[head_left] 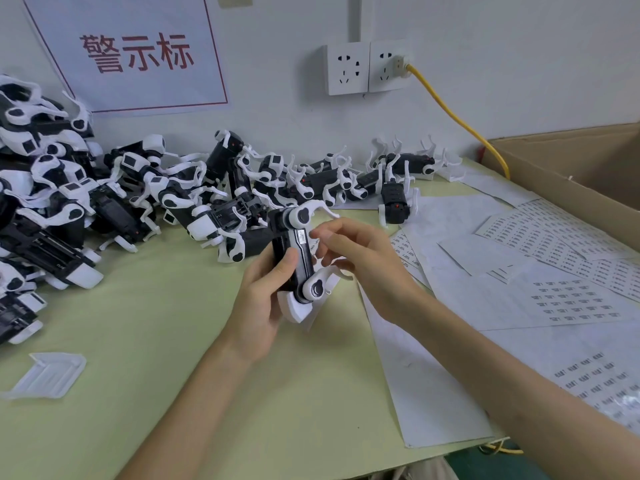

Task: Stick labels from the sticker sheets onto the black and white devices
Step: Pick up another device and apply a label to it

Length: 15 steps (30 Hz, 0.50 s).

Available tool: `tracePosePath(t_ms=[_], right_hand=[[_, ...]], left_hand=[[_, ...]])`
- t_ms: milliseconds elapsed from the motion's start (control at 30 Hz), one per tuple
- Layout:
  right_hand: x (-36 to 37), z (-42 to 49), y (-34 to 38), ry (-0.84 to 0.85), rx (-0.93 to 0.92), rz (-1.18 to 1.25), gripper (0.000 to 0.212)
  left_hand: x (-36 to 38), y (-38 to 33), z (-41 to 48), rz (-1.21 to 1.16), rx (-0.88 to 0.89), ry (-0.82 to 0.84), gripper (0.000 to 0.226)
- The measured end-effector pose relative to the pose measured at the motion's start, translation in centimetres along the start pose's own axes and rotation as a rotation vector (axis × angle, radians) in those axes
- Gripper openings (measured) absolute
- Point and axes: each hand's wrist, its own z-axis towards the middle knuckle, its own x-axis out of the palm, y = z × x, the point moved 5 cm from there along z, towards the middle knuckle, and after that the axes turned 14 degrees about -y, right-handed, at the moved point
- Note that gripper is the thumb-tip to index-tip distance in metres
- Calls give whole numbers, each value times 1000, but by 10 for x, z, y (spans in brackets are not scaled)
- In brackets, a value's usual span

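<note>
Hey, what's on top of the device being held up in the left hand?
A small label sits on the held device, with the right hand fingertips at it. The left hand covers the device's back; the label's print is unreadable.

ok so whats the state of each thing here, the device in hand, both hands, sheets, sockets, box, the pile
held device: upright off the table, label on its side strip
left hand: gripping the device's body
right hand: fingertips at the label
sticker sheets: flat on the table, partly used
left socket: empty
right socket: yellow cable plugged in
cardboard box: open
pile of devices: heaped against the wall
</note>
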Motion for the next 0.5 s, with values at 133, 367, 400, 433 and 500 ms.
tracePosePath(t_ms=[133,367,400,433,500], right_hand=[[4,-2,-2,41,36,37,11],[6,-1,-5,46,18,66,19],[6,-1,-5,51,3,56,19],[7,-1,-4,61,-10,51,20],[7,-3,-4,85,-26,56,20]], left_hand=[[5,0,-2,-38,-20,66,32],[5,6,-6,19,-137,102,35],[4,6,-6,27,-155,91,34],[3,6,-6,43,-159,81,36],[3,6,-7,79,-151,59,41]])
